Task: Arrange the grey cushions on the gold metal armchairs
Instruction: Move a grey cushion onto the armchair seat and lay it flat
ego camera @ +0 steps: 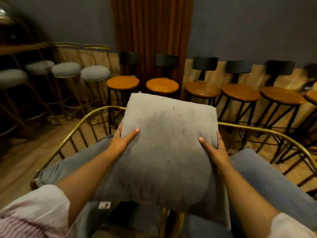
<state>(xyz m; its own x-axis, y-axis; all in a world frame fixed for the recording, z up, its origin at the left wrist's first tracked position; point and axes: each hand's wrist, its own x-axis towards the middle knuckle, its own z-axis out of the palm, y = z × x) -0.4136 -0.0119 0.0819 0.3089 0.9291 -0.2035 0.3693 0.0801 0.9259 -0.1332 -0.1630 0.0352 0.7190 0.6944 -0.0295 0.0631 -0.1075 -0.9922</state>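
I hold a square grey cushion [164, 146] up in front of me, above two gold metal armchairs. My left hand [122, 140] grips its left edge with the thumb on the face, and my right hand [214, 150] grips its right edge the same way. The left armchair's gold rail [80, 124] curves around below the cushion; the right armchair's rail [267, 133] runs off to the right. A grey cushion [75, 162] lies against the left chair's back, partly under my left arm. Another grey cushion [267, 177] lies in the right chair.
A row of wooden-topped bar stools [162, 85] with black backs stands along the far wall, just behind the armchairs. Grey padded gold-legged stools [95, 73] stand at the left beside a counter [20, 48]. A brown curtain [152, 35] hangs behind. Wooden floor [18, 167] shows at the left.
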